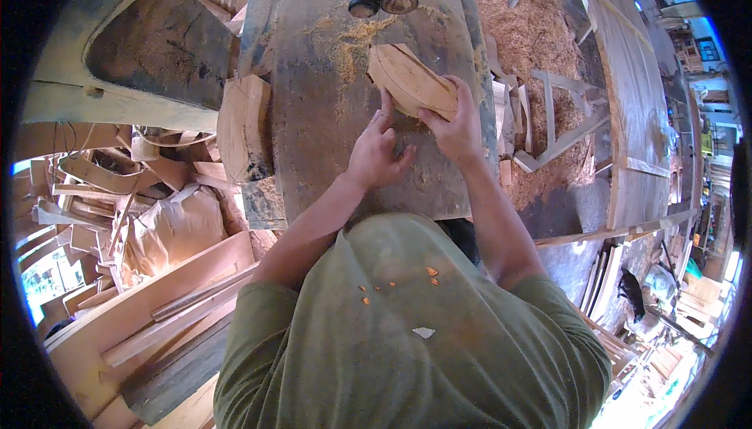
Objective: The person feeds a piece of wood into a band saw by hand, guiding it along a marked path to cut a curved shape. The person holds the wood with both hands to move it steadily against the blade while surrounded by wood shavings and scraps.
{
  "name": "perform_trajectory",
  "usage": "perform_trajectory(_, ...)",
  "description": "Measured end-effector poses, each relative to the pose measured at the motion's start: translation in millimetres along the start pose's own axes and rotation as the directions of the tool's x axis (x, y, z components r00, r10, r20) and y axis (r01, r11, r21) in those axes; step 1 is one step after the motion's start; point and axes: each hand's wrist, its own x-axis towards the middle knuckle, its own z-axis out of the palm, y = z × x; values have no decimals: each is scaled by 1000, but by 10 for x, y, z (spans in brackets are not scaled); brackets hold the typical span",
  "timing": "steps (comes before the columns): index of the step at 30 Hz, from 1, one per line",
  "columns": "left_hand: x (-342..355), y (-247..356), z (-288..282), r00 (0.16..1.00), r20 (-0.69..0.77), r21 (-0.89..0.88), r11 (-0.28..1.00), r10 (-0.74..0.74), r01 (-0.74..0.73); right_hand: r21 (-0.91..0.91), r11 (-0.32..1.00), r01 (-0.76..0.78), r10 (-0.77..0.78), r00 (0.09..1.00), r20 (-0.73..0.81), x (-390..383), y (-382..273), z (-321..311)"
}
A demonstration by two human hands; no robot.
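Note:
A curved wooden block [411, 76] with a dark line drawn along its upper face is over the far right part of a worn machine table [313, 123]. My right hand [458, 123] grips its right end, thumb on the near side and fingers around the far side. My left hand [378, 152] is below the block's left part, its index finger stretched up to the near edge. The thumb stands apart and the other fingers are partly bent; this hand grips nothing. Just beyond the block, a pair of round guide wheels [382, 1] hangs from the bandsaw over sawdust [356, 37].
At the table's left edge stands another thick wooden block [246, 127]. The large machine frame [149, 45] fills the upper left. Wood offcuts [86, 186] and boards [180, 304] pile up on the left. To the right lie shavings [533, 37] and a wooden frame [560, 127].

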Motion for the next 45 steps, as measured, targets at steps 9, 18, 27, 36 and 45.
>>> perform_trajectory(9,0,-50,50,997,-58,28,998,56,-54,52,999,17,-17,1000,-12,-5,4,29)
perform_trajectory(18,10,-14,3,999,-36,0,1000,8,-8,15,1000,17,-17,1000,-14,-14,7,54)
perform_trajectory(27,25,-7,11,999,-45,-12,1000,2,-3,74,997,-7,10,999,-44,-24,31,90)
perform_trajectory(36,-77,-24,29,994,-11,-96,989,109,-110,101,995,-4,10,998,-65,-20,54,123)
perform_trajectory(45,-14,29,-61,986,28,-114,980,167,-162,79,997,17,-18,1000,2,17,-39,21)
